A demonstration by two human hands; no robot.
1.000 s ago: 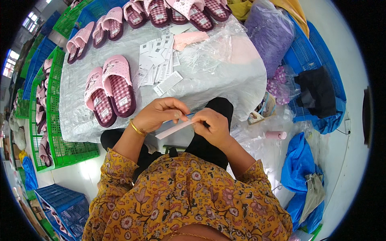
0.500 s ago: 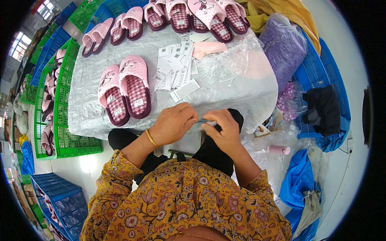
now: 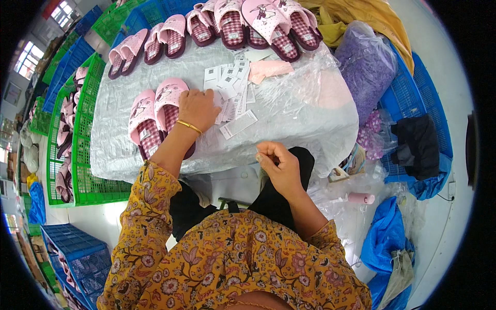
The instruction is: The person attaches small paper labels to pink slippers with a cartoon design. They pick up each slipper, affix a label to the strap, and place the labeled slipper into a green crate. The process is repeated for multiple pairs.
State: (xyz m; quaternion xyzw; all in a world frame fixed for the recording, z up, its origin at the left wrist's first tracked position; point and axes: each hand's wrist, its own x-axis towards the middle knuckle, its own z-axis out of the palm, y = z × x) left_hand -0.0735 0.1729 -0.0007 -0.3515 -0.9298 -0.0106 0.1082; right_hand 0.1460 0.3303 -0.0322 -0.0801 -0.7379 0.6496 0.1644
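My left hand (image 3: 199,110), with a gold bangle on its wrist, is over the inner edge of a pink slipper (image 3: 171,92), beside loose white paper tags (image 3: 238,98). Its fingertips point down and are hidden, so its grip does not show. The other pink slipper (image 3: 141,118) of this pair lies to the left; both have checked insoles and dark red soles. Beyond the table's near edge, above my lap, my right hand (image 3: 280,168) is closed, thumb and forefinger together. Anything between them is too small to make out.
More pink slippers (image 3: 227,23) line the table's far side, near a peach cloth piece (image 3: 269,70). A green crate (image 3: 85,129) stands left and a blue crate (image 3: 434,103) right. A purple filled plastic bag (image 3: 366,62) leans at the table's right edge.
My hands were together at the near edge around a thin bluish thing. Now the left has moved up and left to the slipper; the right stays near its place, and the bluish thing no longer shows.
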